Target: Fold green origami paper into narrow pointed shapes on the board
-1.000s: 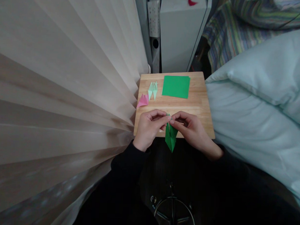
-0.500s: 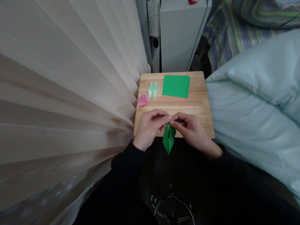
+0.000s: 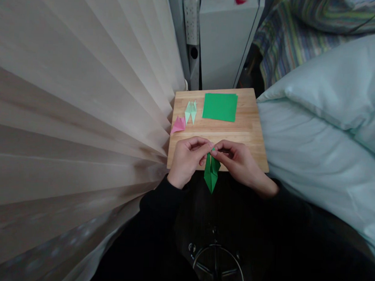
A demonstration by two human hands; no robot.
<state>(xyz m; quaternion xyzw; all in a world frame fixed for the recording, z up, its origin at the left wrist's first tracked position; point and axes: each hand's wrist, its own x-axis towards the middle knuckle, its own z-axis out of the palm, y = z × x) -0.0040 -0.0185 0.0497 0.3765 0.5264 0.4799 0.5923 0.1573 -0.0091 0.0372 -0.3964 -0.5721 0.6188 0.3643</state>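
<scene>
Green folded paper [image 3: 211, 174] has swung slightly leftward at centre frame, yet your left hand [image 3: 187, 160] and right hand [image 3: 240, 163] keep pinching its top above the bench [image 3: 249, 130].

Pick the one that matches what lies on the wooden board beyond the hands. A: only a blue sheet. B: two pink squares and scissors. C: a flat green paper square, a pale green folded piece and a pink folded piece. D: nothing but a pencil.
C: the flat green paper square lies at the far side of the wooden board, with the pale green folded piece and pink folded piece to its left.
</scene>
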